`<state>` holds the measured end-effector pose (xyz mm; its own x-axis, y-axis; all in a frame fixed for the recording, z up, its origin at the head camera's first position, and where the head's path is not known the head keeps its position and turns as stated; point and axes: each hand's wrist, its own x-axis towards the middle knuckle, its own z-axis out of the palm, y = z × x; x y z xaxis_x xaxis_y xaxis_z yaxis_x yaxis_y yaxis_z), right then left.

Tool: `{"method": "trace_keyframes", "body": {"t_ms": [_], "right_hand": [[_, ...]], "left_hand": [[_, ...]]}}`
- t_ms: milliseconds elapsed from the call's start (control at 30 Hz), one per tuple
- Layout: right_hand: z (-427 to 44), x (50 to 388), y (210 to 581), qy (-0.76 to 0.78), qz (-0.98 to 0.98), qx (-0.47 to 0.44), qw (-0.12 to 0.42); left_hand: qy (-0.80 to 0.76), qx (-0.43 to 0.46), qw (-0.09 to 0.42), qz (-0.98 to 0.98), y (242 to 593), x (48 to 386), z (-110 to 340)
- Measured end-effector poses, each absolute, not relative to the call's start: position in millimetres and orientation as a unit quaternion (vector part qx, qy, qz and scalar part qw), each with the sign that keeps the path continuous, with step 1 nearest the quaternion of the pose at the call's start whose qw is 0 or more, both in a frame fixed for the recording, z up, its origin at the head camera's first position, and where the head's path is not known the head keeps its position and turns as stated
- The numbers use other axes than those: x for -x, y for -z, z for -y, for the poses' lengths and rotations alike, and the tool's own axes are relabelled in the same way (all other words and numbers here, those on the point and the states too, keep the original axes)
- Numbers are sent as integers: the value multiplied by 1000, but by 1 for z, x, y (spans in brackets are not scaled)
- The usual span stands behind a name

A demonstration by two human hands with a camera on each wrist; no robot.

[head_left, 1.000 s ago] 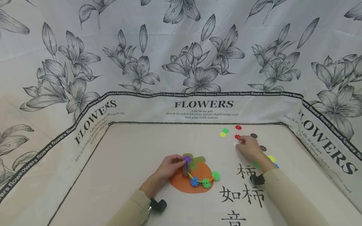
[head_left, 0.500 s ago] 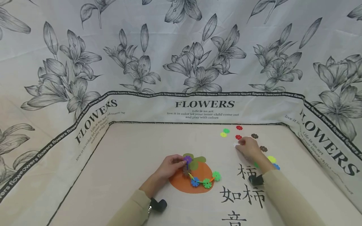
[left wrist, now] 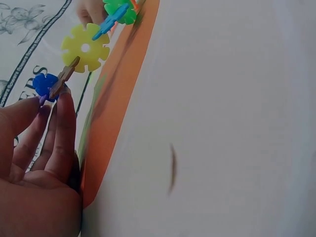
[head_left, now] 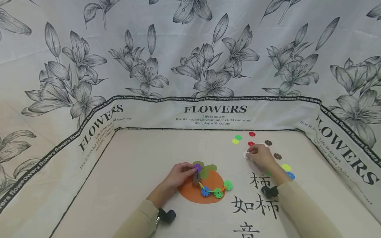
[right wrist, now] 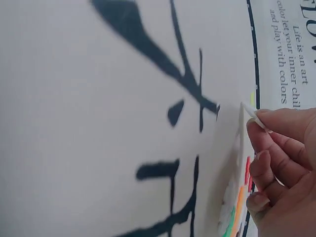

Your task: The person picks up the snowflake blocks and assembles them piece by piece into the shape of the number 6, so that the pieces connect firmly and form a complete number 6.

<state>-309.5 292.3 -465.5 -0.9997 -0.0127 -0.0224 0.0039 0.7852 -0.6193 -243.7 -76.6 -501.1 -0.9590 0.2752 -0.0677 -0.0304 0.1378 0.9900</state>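
Note:
My left hand (head_left: 178, 177) pinches the purple end of a chain of interlocking snowflake discs (head_left: 205, 191). The chain curves over a printed orange persimmon (head_left: 187, 193) through brown, yellow, blue, green and orange pieces to a green disc. Close up in the left wrist view, thumb and fingers of the left hand (left wrist: 47, 153) hold that end, beside the brown disc (left wrist: 64, 78) and yellow disc (left wrist: 74, 54). Farther back on the right, my right hand (head_left: 263, 157) pinches a white snowflake disc (head_left: 245, 154). The right wrist view shows this white disc (right wrist: 253, 114) edge-on between thumb and forefinger.
Loose discs lie around the right hand: red (head_left: 251, 134), green (head_left: 238, 137), yellow (head_left: 235, 141), brown (head_left: 277, 156) and blue (head_left: 290, 175). Black printed characters (head_left: 255, 205) mark the cloth to the right of the persimmon. A flower-printed cloth wall (head_left: 214, 114) rises at the back.
My right hand has taken hold of the white disc and drawn it slightly left and nearer, away from the red disc. The left hand and the chain have stayed in place.

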Motion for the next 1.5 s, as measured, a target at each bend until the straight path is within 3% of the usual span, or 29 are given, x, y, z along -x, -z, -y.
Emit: {"method": "trace_keyframes", "body": {"t_ms": [567, 1100, 1500], "right_hand": [[-234, 293, 456, 423, -901, 96, 26], [-186, 274, 447, 533, -820, 188, 92], [-164, 271, 446, 542, -804, 208, 129]], "left_hand": [[-657, -75, 119, -741, 501, 244, 75], [-649, -64, 123, -748, 501, 244, 74], [-652, -81, 112, -746, 504, 246, 74]]}}
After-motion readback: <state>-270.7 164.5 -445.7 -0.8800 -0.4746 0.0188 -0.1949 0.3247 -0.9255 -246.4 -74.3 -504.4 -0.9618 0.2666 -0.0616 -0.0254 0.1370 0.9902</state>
